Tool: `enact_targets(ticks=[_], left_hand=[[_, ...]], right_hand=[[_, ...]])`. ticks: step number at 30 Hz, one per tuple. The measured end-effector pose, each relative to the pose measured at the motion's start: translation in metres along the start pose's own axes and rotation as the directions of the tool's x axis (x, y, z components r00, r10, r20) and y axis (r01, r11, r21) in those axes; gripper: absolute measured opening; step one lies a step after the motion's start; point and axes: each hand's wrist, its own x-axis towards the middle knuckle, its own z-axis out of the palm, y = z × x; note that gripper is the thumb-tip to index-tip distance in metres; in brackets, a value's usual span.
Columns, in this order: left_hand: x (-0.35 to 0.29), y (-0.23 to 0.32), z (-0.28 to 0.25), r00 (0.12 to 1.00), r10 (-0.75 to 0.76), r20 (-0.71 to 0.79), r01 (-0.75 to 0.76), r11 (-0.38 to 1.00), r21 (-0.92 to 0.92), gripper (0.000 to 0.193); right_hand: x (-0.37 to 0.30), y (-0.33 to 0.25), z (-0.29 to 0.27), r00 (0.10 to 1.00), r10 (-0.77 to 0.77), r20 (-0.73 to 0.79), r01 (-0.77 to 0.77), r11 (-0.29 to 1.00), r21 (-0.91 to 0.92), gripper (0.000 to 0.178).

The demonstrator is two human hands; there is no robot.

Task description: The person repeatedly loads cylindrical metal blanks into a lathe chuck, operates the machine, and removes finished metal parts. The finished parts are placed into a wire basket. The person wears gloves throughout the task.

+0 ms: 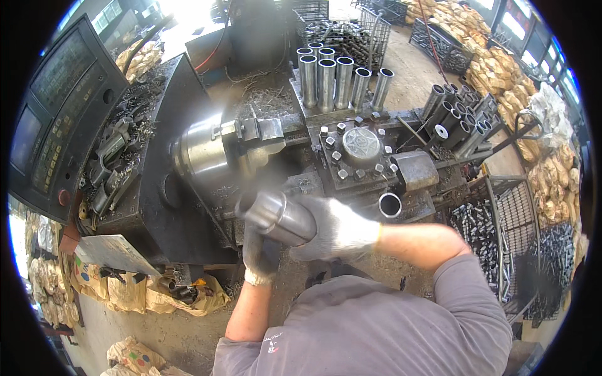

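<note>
A short, shiny steel tube (285, 219) with a stepped end is held tilted in front of the lathe. My right hand (332, 229), in a pale knit glove, wraps round its lower right end. Under the tube's left end is my left hand (260, 254) in a greyer glove, closed against it, its fingers partly hidden and smeared. Behind the tube, the lathe chuck (207, 147) is bright and blurred. The square tool post (360, 144) with its round cap lies beyond my right hand. Another tube (390, 205) shows its open end beside the tool post.
Several finished tubes (326, 84) stand behind the tool post, and darker tubes (461, 116) are grouped at right. A control panel (63, 113) rises at left. Wire crates (514, 216) of metal parts flank my right side. Metal chips (135, 113) litter the machine top.
</note>
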Motion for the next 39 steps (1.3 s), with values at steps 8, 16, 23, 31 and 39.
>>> enact_targets(ticks=[8,16,23,31,39], left_hand=[[-0.031,-0.037,-0.117,0.919,0.084,-0.386,0.065,0.932,0.357,0.051],[-0.182,-0.064,-0.235,0.543,0.050,-0.838,0.113,0.985,0.132,0.050],[-0.164,0.022,-0.234,0.312,0.336,-0.889,-0.172,0.940,0.294,0.036],[-0.149,0.088,-0.228,0.441,0.107,-0.891,-0.302,0.953,-0.035,0.045],[-0.160,0.082,-0.282,0.366,0.366,-0.856,-0.062,0.927,0.370,0.030]], right_hand=[[0.176,0.051,-0.160,0.879,-0.476,0.043,0.197,0.281,-0.939,0.028],[0.260,0.137,-0.151,0.916,0.174,0.361,0.119,0.742,-0.660,0.055],[0.262,0.137,-0.138,0.932,-0.051,0.359,0.279,0.734,-0.619,0.052],[0.256,0.088,-0.132,0.886,0.299,0.355,-0.067,0.839,-0.539,0.058],[0.206,0.076,-0.145,0.998,-0.057,0.033,0.065,0.751,-0.657,0.076]])
